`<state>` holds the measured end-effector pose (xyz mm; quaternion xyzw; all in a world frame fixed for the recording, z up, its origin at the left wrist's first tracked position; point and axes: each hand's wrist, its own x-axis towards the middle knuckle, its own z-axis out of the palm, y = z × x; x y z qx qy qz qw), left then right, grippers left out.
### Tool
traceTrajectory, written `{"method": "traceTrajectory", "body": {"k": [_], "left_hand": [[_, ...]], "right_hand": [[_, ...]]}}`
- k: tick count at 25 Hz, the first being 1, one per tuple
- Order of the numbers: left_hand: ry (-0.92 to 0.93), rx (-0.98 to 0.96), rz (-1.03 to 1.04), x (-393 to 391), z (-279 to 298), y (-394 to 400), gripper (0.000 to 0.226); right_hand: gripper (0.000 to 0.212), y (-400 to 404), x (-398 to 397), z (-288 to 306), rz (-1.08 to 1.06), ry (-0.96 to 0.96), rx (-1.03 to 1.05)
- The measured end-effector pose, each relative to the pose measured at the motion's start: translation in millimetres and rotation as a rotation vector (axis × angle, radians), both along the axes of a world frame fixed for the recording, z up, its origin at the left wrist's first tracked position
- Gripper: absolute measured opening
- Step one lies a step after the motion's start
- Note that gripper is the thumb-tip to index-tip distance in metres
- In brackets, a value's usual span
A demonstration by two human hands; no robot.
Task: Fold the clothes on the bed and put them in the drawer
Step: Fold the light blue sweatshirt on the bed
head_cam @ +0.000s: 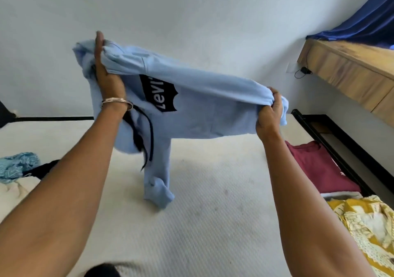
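A light blue hoodie [202,104] with a black logo patch hangs stretched in the air above the white mattress [202,223]. My left hand [106,72] holds its upper end near the hood, the thumb tucked into the cloth and the fingers pointing up. At the lower hem, my right hand [269,114] grips the bunched fabric. One sleeve [157,182] droops down and touches the mattress. Black drawstrings dangle below my left wrist.
A folded maroon shirt [319,168] and a yellow patterned garment [366,225] lie at the bed's right edge. A teal patterned cloth [17,165] and a dark garment [45,168] lie at the left. A wooden drawer unit [349,74] is mounted on the right wall.
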<state>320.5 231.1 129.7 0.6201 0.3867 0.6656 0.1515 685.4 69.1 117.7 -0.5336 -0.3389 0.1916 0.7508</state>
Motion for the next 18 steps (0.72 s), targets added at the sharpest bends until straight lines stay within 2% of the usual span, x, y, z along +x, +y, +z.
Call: {"method": "traceTrajectory", "body": {"k": [2,4,5,7,9,11,12,13,15,17,18], "left_hand": [[-0.012,-0.037,0.068,-7.2,17.5,-27.7,0.045],[0.228,0.036,0.203,-22.1,-4.3,-63.3,0.048],[0.355,-0.018,0.267,-31.9,-33.5,-93.3,0.05],[0.631,-0.309,0.31,-56.2,-112.8,-155.2,0.051],[1.02,-0.713,0.248,-79.9,-172.6,-209.4,0.047],[1.417,-1.104,0.201,-91.2,-207.1,-249.8,0.045],[1.495,-1.285,0.177,-94.1,-220.5,-263.1,0.046],[1.543,-1.368,0.252,-95.1,-229.7,-271.7,0.048],[1.641,-1.478,0.292,-85.8,-233.1,-276.4,0.046],[1.64,-1.453,0.282,-72.9,-228.3,-273.0,0.035],[1.638,-1.421,0.33,-66.2,-223.9,-272.2,0.032]], "right_hand": [[0.047,-22.2,-1.9,-5.0,-0.003,-0.188,-0.16],[0.052,-48.0,4.5,-34.3,0.033,-0.388,-0.264],[0.053,-67.0,5.0,-61.2,0.079,-0.471,-0.32],[0.057,-109.4,7.9,-128.1,0.206,-0.666,-0.595],[0.058,-156.5,9.2,-190.6,0.338,-0.844,-1.077],[0.047,-204.9,-3.8,-230.4,0.403,-1.004,-1.499],[0.042,-223.3,-14.3,-240.9,0.371,-1.054,-1.584],[0.039,-238.0,-23.6,-247.6,0.309,-1.105,-1.62],[0.03,-246.6,-33.3,-251.1,0.237,-1.035,-1.671],[0.026,-244.8,-33.6,-254.6,0.172,-0.695,-1.645],[0.026,-242.2,-34.6,-256.2,0.147,-0.5,-1.565]]}}
